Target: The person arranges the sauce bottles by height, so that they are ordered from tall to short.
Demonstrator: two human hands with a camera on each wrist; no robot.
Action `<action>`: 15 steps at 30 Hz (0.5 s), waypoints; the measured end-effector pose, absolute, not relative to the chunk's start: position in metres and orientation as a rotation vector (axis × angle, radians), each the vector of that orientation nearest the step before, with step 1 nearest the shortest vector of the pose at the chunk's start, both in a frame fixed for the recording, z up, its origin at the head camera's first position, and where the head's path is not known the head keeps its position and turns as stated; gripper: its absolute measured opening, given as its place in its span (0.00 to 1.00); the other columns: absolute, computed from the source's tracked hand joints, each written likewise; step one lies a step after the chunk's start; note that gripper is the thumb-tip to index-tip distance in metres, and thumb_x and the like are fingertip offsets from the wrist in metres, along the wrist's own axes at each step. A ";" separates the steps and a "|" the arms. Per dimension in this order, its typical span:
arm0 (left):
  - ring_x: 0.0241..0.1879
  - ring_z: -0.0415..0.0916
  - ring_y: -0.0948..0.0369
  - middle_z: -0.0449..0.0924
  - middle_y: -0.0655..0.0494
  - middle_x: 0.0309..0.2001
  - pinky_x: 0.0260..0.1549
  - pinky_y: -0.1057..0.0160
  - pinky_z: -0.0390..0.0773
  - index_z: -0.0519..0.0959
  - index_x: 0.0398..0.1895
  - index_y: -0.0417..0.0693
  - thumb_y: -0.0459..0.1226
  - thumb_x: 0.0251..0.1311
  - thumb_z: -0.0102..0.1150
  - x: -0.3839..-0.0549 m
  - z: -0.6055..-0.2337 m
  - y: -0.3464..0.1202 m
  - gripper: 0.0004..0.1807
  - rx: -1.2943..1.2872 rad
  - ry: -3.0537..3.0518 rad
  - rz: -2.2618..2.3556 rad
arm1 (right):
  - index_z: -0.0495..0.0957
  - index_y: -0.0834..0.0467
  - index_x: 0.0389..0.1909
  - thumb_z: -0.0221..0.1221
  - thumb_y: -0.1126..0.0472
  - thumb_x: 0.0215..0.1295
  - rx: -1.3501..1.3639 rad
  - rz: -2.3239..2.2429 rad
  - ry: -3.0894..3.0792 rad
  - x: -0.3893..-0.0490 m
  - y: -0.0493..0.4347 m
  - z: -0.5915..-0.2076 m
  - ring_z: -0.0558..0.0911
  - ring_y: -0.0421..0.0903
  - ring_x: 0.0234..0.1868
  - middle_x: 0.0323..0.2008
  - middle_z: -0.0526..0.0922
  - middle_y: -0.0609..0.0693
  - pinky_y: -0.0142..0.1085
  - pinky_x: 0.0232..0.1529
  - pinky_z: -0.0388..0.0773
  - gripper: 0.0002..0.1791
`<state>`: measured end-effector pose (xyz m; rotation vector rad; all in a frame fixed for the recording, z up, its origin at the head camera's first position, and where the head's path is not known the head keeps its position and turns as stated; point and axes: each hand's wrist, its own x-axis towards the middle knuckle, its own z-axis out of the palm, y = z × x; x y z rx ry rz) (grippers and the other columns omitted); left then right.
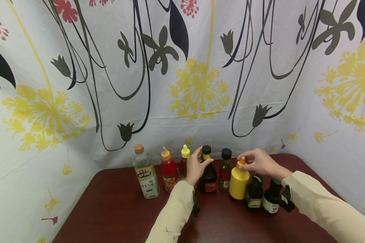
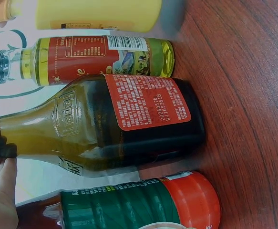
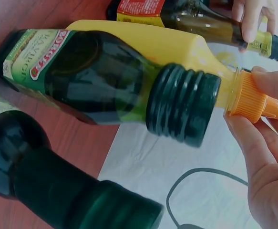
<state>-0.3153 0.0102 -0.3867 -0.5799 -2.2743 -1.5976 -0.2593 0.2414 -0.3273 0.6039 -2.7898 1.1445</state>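
Note:
My left hand (image 1: 196, 168) pinches the neck of a dark soy sauce bottle (image 1: 209, 179) that has a black cap and a yellow neck band. In the left wrist view the same soy sauce bottle (image 2: 148, 129) shows a red printed label, fingers (image 2: 5, 179) at its neck. My right hand (image 1: 259, 162) grips the orange screw cap of a yellow squeeze bottle (image 1: 239, 184). That orange cap (image 3: 250, 98) sits between thumb and fingers in the right wrist view. Between the two held bottles is a black-capped oil bottle (image 1: 225, 172) with a red label.
To the left are a clear white-vinegar bottle (image 1: 146, 177), a red sauce bottle (image 1: 169, 173) and a yellow-capped bottle (image 1: 185, 155) partly behind my left hand. Two dark green bottles, one olive-coloured (image 1: 254, 194) and one darker (image 1: 271, 197), stand at right. A patterned cloth (image 1: 158, 111) hangs behind the dark-red table (image 1: 118, 209).

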 end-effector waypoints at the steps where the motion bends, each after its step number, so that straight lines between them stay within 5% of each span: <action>1: 0.45 0.75 0.53 0.74 0.44 0.49 0.40 0.62 0.75 0.67 0.58 0.43 0.38 0.47 0.64 -0.315 -0.387 0.010 0.32 -0.579 -2.274 -1.597 | 0.79 0.66 0.39 0.66 0.61 0.48 0.590 1.135 -2.791 -0.260 0.242 -0.327 0.81 0.49 0.38 0.35 0.81 0.57 0.33 0.31 0.78 0.17; 15: 0.46 0.75 0.53 0.74 0.44 0.50 0.41 0.62 0.75 0.67 0.58 0.43 0.38 0.47 0.65 -0.316 -0.387 0.010 0.32 -0.585 -2.269 -1.600 | 0.79 0.68 0.38 0.65 0.62 0.48 0.495 1.032 -2.781 -0.276 0.254 -0.329 0.80 0.53 0.39 0.35 0.81 0.59 0.40 0.36 0.77 0.17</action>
